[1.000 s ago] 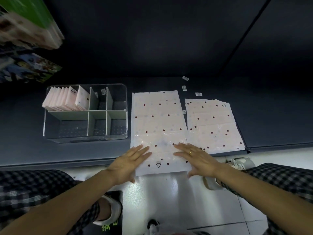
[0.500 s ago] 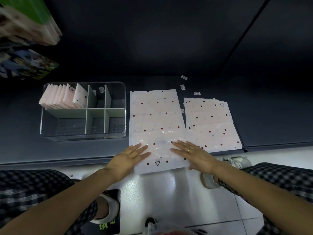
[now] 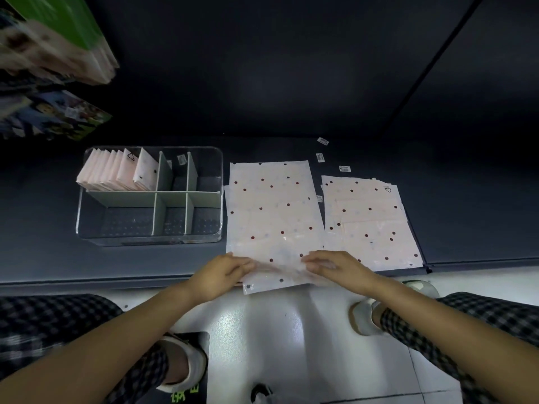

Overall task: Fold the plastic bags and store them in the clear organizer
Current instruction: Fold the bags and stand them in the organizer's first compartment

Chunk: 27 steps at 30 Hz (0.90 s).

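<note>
— Item one?
— A pale pink translucent plastic bag with dark red and grey dots [image 3: 272, 211], lying flat on the dark grey work surface [image 3: 43, 252], its near end hanging over the surface's front edge. That near end is lifted and creased.

— Who holds it?
— The left hand [image 3: 221, 274] pinches the near left corner, fingers curled over the film. The right hand [image 3: 335, 268] grasps the near right part likewise, fingers bent onto the plastic.

— Item two?
— A stack of the same dotted pink bags [image 3: 370, 220], just beside the first, on its right. A small black triangle mark is printed near its far right corner; the text under it is too small to read.

— Storage?
— A clear rectangular acrylic organizer with grey-green dividers [image 3: 151, 196], left of the spread bag. Its far left compartment holds a row of folded pink bags [image 3: 116, 170] standing on edge; one shows the triangle mark.

— Other labels?
— Small white barcode stickers [image 3: 320, 157] lie on the surface beyond the bags; unreadable. A green-covered pile of printed packs [image 3: 55, 39], blurred, sits far left.
</note>
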### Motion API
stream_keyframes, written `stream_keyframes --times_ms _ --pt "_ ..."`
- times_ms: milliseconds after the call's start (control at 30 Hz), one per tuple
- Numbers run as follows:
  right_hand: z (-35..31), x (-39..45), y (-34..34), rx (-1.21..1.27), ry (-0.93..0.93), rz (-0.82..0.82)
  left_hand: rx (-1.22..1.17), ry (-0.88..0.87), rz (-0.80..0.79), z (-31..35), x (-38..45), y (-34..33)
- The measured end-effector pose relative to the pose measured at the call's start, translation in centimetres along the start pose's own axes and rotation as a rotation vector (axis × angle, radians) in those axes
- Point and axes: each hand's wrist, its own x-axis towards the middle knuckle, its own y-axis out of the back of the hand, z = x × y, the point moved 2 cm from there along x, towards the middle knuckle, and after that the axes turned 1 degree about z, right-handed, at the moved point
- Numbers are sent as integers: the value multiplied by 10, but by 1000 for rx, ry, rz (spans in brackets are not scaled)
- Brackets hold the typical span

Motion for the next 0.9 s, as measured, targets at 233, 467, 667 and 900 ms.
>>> stream_keyframes --times_ms 233,467,667,900 --pt "-74 21 59 -33 67 -63 -595 66 165 28 15 22" --pt "-97 94 78 -407 19 22 -72 13 647 23 21 28" --pt "-78 141 67 -520 -112 123 496 -227 360 12 20 -11" --pt "-71 150 46 -644 -72 406 743 -67 16 -20 21 -38"
